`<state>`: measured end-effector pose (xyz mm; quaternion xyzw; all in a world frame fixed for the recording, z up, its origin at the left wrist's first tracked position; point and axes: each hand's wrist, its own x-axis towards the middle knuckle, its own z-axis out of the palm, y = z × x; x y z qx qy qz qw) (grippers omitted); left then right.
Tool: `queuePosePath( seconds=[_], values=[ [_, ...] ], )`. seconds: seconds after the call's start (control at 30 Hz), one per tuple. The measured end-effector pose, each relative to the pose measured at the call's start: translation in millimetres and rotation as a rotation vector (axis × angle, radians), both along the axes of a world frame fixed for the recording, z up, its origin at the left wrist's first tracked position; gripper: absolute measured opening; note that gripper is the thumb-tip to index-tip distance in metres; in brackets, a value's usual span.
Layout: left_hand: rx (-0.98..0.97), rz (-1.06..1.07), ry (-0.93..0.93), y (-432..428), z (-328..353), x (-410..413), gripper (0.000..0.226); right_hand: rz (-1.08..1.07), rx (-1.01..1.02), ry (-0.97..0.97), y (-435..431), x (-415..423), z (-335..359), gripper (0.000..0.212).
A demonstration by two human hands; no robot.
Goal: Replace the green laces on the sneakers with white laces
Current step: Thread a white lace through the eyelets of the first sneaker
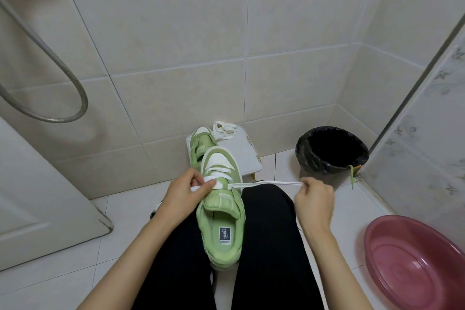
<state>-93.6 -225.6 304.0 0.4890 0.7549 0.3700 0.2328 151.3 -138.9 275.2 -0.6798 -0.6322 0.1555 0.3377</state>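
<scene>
We see pale tiled walls point(176, 33) meeting in a corner beyond the right hand point(314, 199), over a white tiled floor point(63, 282), evenly lit. Well left of the left hand point(187, 191) a metal shower hose point(76, 85) loops down the wall above a white door point(37, 196), and just beyond that hand stands a low white stool point(242, 150). Beyond the right hand sits a black-lined bin point(309, 158), further right a patterned frosted panel point(427, 133), and nearer us on that side a pink basin point(412, 267).

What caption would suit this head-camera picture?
Left hand and right hand pinch a white lace threaded through a green sneaker on the lap.
</scene>
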Motion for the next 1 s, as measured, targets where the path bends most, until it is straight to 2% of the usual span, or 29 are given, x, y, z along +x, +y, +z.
queuePosePath(
  seconds=[0.1, 0.17, 0.23, 0.3, 0.4, 0.47, 0.57, 0.67, 0.73, 0.8, 0.9, 1.0],
  values=[
    [-0.007, -0.01, 0.017, 2, 2, 3, 0.033, 0.41, 0.025, 0.058, -13, -33, 9, 0.049],
    [-0.004, -0.032, 0.031, 2, 2, 6, 0.035, 0.691, -0.012, -0.001, -13, -54, 17, 0.033],
    [-0.005, -0.042, 0.035, 1, 2, 5, 0.032, 0.809, -0.014, -0.147, -10, -65, 19, 0.019],
    [-0.005, -0.06, 0.023, -1, 3, 0, 0.028, 0.769, 0.021, -0.138, -6, -63, 20, 0.022],
    [0.004, -0.043, 0.019, -5, 5, -11, 0.028, 0.441, 0.074, 0.026, -2, -37, 16, 0.018],
    [-0.008, -0.034, 0.068, -8, 5, -17, 0.028, 0.237, 0.022, 0.114, -3, -22, 12, 0.016],
    [-0.029, -0.045, 0.137, -10, 6, -18, 0.028, 0.139, -0.049, 0.104, -7, -26, 5, 0.017],
    [-0.053, -0.074, 0.165, -9, 9, -15, 0.027, 0.241, -0.004, 0.009, -7, -37, 9, 0.029],
    [-0.081, -0.128, 0.109, -5, 12, -10, 0.027, 0.454, 0.064, -0.029, -8, -47, 16, 0.044],
    [-0.123, -0.159, 0.071, 1, 16, -4, 0.031, 0.695, 0.034, -0.052, -12, -60, 21, 0.048],
    [-0.239, -0.209, 0.114, 11, 22, -3, 0.031, 0.817, -0.035, -0.198, -12, -75, 20, 0.031],
    [-0.23, -0.257, 0.085, 13, 25, -5, 0.02, 0.803, -0.077, -0.106, -10, -75, 23, 0.017]
  ],
)
